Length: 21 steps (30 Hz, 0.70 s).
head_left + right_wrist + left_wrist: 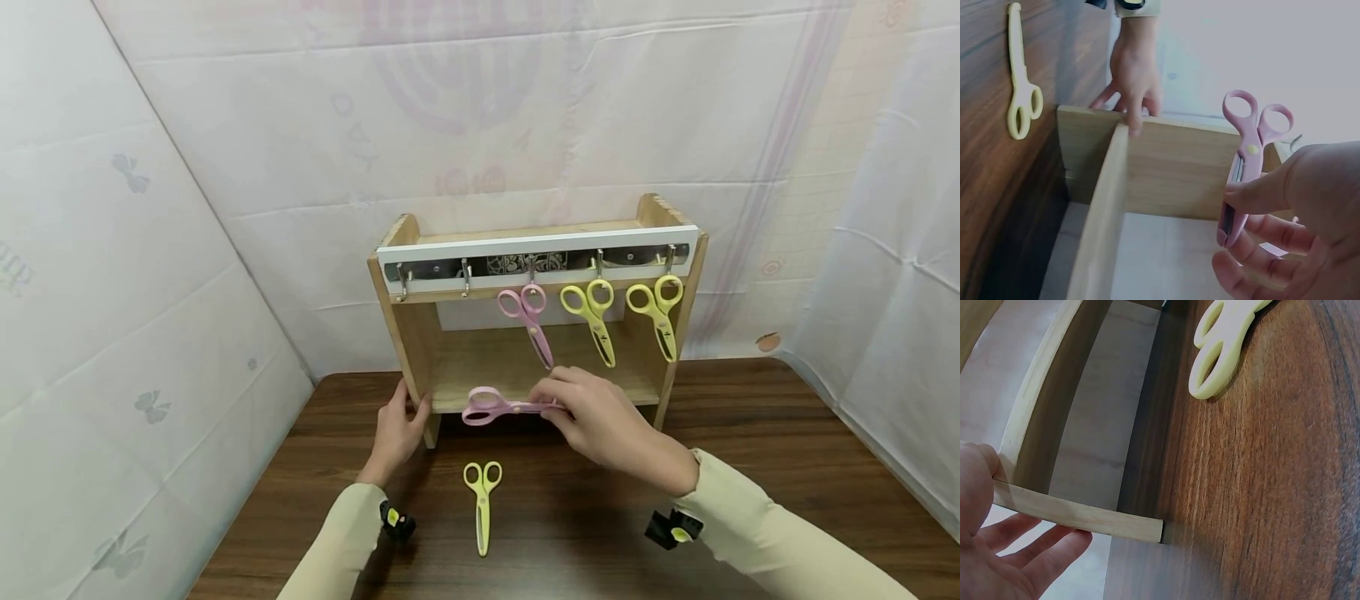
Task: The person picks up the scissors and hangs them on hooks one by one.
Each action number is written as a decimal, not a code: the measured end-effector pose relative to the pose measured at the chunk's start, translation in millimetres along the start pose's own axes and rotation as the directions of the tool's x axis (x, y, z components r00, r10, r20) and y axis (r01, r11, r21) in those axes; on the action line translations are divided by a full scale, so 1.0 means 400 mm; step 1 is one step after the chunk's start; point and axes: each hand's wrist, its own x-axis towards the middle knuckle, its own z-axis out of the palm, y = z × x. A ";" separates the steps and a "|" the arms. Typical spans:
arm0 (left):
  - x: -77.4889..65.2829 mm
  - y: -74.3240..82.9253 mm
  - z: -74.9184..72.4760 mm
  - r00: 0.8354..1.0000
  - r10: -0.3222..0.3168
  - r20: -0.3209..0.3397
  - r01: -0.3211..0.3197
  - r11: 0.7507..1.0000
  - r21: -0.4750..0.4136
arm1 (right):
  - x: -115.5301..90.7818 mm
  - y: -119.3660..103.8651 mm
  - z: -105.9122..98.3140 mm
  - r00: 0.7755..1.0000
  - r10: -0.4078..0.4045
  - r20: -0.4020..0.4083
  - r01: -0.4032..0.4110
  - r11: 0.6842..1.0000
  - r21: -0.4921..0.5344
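My right hand (600,417) pinches a pair of pink scissors (1249,147) by the blades, between thumb and fingers. Their handle loops point left in the head view, below the hook rail and in front of the lower board. With thumb at the front edge and fingers along the outer face, my left hand (395,431) holds the left side panel (1079,511) of a wooden shelf. Another pink pair of scissors (534,329) hangs from the middle hook. Two yellow pairs, one scissors (596,325) and another scissors (660,321), hang on the hooks to its right.
Yellow scissors (482,508) lie on the dark wooden table (570,533) in front of the shelf, handles toward it. Two bare hooks, an outer hook (401,283) and an inner hook (466,279), are at the rail's left. A patterned white cloth (300,125) stands behind.
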 end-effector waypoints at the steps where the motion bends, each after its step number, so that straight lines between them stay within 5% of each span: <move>1: 0.000 0.000 0.001 1.000 0.001 -0.003 -0.001 1.000 0.004 | 0.007 -0.002 -0.002 1.000 0.003 -0.004 -0.003 1.000 0.006; 21: 0.001 0.004 0.001 1.000 0.010 -0.019 -0.009 1.000 0.018 | 0.126 -0.034 0.003 0.971 0.076 -0.228 -0.014 0.964 0.264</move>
